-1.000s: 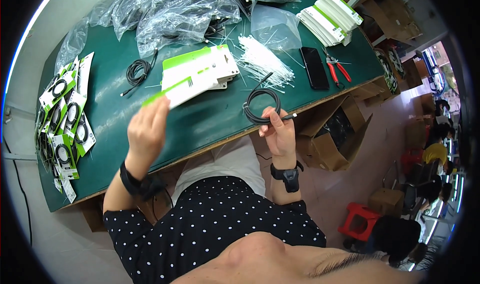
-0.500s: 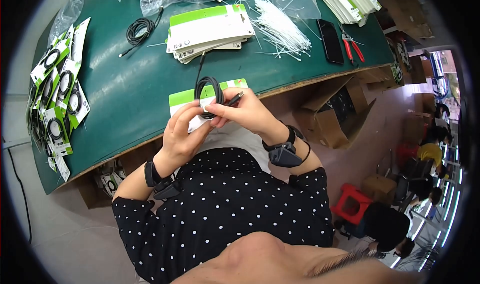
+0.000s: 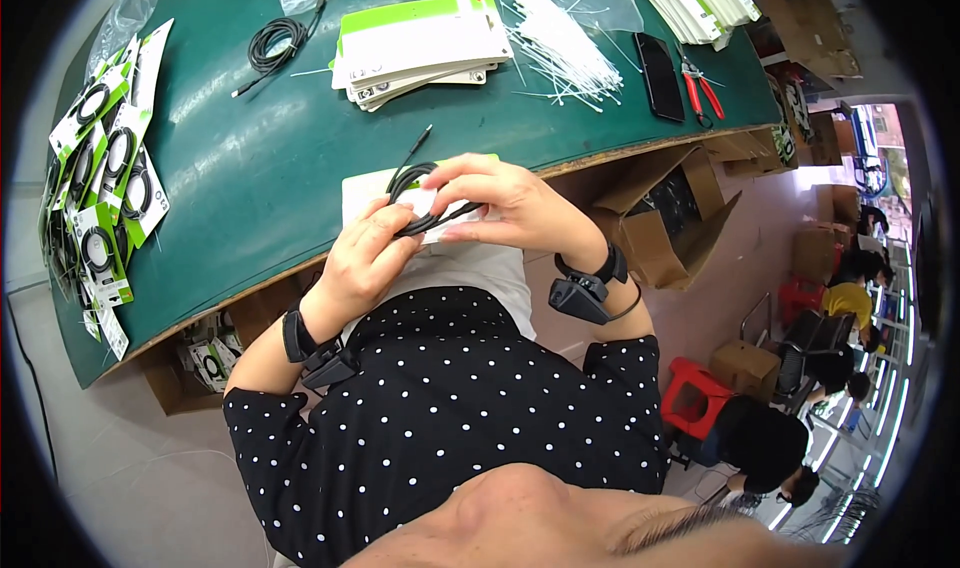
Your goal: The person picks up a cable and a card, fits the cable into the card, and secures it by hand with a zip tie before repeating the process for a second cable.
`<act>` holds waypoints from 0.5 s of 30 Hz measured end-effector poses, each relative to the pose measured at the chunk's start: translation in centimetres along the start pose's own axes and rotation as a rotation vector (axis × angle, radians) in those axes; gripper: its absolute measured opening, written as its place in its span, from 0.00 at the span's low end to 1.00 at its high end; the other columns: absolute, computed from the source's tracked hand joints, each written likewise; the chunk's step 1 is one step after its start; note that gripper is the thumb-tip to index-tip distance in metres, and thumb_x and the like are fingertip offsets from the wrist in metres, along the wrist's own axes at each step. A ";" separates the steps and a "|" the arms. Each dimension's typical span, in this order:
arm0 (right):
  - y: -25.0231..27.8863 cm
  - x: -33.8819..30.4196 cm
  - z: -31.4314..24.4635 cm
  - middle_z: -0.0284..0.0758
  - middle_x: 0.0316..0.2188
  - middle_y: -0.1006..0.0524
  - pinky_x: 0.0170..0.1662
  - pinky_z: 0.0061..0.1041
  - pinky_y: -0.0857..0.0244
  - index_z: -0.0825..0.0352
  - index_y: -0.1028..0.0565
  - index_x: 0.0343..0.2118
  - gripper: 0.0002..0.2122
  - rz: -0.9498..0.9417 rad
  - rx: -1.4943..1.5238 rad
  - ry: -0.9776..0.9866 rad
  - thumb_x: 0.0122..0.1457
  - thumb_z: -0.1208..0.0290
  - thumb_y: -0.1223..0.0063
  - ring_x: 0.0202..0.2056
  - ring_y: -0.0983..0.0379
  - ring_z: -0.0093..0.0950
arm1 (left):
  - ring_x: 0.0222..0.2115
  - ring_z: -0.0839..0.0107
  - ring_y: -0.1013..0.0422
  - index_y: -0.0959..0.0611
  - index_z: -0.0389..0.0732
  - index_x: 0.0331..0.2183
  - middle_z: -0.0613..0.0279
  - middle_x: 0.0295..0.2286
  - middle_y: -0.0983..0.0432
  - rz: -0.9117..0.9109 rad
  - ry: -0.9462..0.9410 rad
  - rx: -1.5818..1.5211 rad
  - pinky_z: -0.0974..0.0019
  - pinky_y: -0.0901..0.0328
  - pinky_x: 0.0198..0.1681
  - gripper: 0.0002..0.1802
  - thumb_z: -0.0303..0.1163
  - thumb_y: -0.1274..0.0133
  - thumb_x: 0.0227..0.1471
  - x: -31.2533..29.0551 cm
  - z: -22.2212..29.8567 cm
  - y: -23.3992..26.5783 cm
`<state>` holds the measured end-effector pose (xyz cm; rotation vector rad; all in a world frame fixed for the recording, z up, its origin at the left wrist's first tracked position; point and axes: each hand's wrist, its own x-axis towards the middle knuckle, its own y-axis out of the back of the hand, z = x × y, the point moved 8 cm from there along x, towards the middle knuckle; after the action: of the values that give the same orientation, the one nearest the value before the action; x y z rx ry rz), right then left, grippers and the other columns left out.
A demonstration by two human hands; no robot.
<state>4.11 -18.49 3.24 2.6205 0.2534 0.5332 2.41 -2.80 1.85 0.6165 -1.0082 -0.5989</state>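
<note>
A coiled black cable (image 3: 402, 180) lies against a white and green card (image 3: 355, 196) at the table's near edge. My left hand (image 3: 362, 260) is closed on the coil's near left side, its fingers pressing it to the card. Over the coil's right side, my right hand (image 3: 515, 206) curls its fingers and thumb round the cable. One cable end with a plug (image 3: 424, 138) sticks out beyond the coil, pointing away from me. The other end is hidden by my right hand.
Beyond the card stands a stack of cards (image 3: 420, 43), with white cable ties (image 3: 565, 48), a phone (image 3: 659, 78) and red-handled pliers (image 3: 702, 93) to its right. Another coiled cable (image 3: 276, 46) lies left of it. Carded cables (image 3: 110, 168) pile at the far left. An open carton (image 3: 650, 238) sits below the table's right side.
The coil has tilted down from upright onto the card. My right hand has shifted from a pinch with the plug showing to fingers arched over the coil.
</note>
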 end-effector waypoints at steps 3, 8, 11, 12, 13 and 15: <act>-1.4 -0.1 0.8 0.33 0.33 0.20 0.37 0.26 0.31 0.66 0.22 0.32 0.08 -0.198 0.054 0.057 0.48 0.76 0.34 0.33 0.24 0.28 | 0.40 0.56 0.25 0.19 0.34 0.31 0.51 0.38 0.25 -0.013 0.007 -0.025 0.50 0.31 0.50 0.09 0.22 0.40 0.43 0.4 -0.2 0.0; -2.0 -0.1 1.5 0.34 0.30 0.20 0.37 0.26 0.31 0.67 0.22 0.28 0.06 -0.154 0.136 0.050 0.47 0.78 0.36 0.33 0.23 0.31 | 0.42 0.56 0.25 0.20 0.33 0.33 0.51 0.38 0.24 0.050 0.042 -0.009 0.50 0.32 0.51 0.11 0.22 0.38 0.43 0.7 0.0 0.8; -1.9 -0.3 1.3 0.34 0.28 0.20 0.37 0.26 0.31 0.67 0.22 0.26 0.05 -0.109 0.055 0.101 0.47 0.78 0.35 0.33 0.23 0.31 | 0.42 0.56 0.25 0.19 0.33 0.34 0.51 0.39 0.23 0.048 0.034 -0.061 0.50 0.31 0.50 0.12 0.22 0.38 0.43 0.0 -0.5 0.4; -1.9 -0.3 1.3 0.33 0.28 0.20 0.37 0.26 0.31 0.67 0.22 0.26 0.05 -0.113 0.058 0.094 0.47 0.78 0.35 0.33 0.23 0.31 | 0.42 0.55 0.25 0.19 0.33 0.34 0.51 0.39 0.23 0.050 0.029 -0.088 0.50 0.31 0.50 0.12 0.22 0.38 0.43 0.0 -0.6 0.3; -1.8 -0.3 1.3 0.33 0.29 0.19 0.37 0.27 0.31 0.67 0.22 0.26 0.06 -0.117 0.060 0.086 0.46 0.78 0.35 0.33 0.23 0.31 | 0.42 0.55 0.25 0.19 0.33 0.34 0.51 0.39 0.23 0.047 0.028 -0.090 0.50 0.31 0.50 0.12 0.22 0.38 0.43 -0.1 -0.6 0.3; -1.7 -0.4 1.2 0.33 0.29 0.19 0.37 0.27 0.31 0.67 0.22 0.26 0.06 -0.119 0.060 0.077 0.46 0.77 0.35 0.33 0.23 0.31 | 0.42 0.55 0.25 0.19 0.33 0.35 0.50 0.39 0.23 0.058 0.012 -0.075 0.50 0.30 0.49 0.13 0.22 0.38 0.43 -0.1 -0.5 0.3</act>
<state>4.06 -17.57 1.35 2.6254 0.4530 0.5945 2.84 -2.47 1.83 0.5224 -0.9848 -0.5791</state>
